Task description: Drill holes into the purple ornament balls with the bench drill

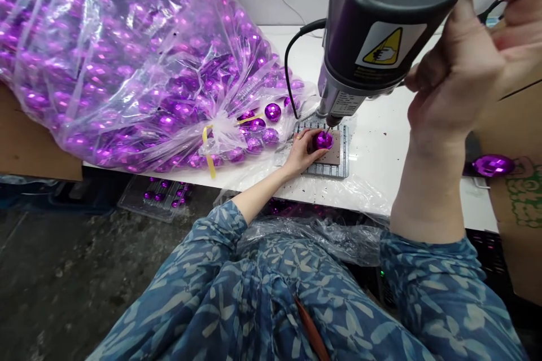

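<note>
A purple faceted ball (324,140) stands on a brown block (332,156) on the slotted metal base plate (345,149). My left hand (302,152) is closed around the ball's side, thumb in front and fingers behind. The bit of a bench drill press (393,17) comes down at the top of the ball; whether it has entered cannot be made out. My right hand (461,62) is raised at the machine's right side, fingers curled on its dark feed handle (491,10), which is mostly hidden by the hand.
A large clear plastic bag (139,62) of purple balls fills the left, tied with yellow ribbon. Several loose balls (272,111) lie beside it on the white table (372,163). Another ball (493,165) is at right near a cardboard box (520,203). A clear tray (146,197) sits lower left.
</note>
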Demonstrator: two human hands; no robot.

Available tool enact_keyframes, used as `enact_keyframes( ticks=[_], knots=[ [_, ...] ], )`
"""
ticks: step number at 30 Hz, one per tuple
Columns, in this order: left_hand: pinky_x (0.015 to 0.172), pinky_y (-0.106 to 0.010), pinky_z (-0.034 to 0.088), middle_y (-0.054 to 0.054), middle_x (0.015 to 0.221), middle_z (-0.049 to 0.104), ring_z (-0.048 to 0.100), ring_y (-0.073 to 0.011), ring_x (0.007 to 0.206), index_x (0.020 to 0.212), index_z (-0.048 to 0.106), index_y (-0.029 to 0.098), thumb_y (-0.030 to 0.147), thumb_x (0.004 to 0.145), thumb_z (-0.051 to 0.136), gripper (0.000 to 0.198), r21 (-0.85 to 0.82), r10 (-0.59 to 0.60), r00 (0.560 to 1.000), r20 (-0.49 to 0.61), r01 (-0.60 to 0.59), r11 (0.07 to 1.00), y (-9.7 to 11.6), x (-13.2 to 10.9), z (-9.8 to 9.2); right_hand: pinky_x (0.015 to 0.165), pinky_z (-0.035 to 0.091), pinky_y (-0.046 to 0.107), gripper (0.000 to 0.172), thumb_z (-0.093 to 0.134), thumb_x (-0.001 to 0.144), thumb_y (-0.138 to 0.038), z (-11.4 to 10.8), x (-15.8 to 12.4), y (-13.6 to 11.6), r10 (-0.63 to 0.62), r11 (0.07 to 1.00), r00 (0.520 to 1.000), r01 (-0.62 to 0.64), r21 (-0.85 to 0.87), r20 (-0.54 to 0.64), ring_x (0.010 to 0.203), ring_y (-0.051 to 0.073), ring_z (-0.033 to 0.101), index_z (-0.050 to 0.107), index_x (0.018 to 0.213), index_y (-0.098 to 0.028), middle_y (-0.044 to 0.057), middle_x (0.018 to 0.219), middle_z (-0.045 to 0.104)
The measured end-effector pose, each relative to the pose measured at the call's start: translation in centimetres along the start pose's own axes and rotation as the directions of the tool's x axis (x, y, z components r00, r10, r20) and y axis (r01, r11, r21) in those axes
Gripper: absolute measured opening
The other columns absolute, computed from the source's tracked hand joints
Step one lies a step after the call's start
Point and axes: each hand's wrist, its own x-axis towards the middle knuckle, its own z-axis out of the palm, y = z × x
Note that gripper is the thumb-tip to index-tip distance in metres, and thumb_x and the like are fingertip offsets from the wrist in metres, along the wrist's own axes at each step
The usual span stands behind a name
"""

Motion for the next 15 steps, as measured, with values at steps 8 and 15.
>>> enact_keyframes(
  ticks=[8, 15],
  knots=[
    [0.101, -0.049, 0.061, -0.012, 0.13, 0.071, 0.071, -0.0254, 0.118, 0.144, 0.058, 0.027, 0.055, 0.105, 0.063, 0.048, -0.003, 0.186, 0.964, -0.192, -0.19, 0.982, 1.0, -4.1, -0.7, 0.038, 0.019, 0.011, 0.013, 0.067, 0.083, -0.004, 0.4, 1.4, 0.4, 0.149, 0.988, 0.989, -0.149, 0.041, -0.013, 0.044, -0.004, 0.039, 0.067, 0.082, -0.017, -0.008, 0.073, 0.06],
    [0.089, -0.039, 0.062, -0.015, 0.123, 0.076, 0.072, -0.0249, 0.107, 0.14, 0.068, 0.027, 0.057, 0.1, 0.071, 0.05, 0.307, 0.552, 0.67, 0.496, -0.73, 0.61, 3.0, -15.7, -4.7, 0.037, 0.021, 0.022, 0.013, 0.07, 0.08, -0.006, 0.3, 1.4, 1.0, 0.113, 0.992, 0.993, -0.111, 0.057, -0.028, 0.043, 0.002, 0.04, 0.072, 0.08, -0.02, -0.004, 0.073, 0.063]
  ],
)
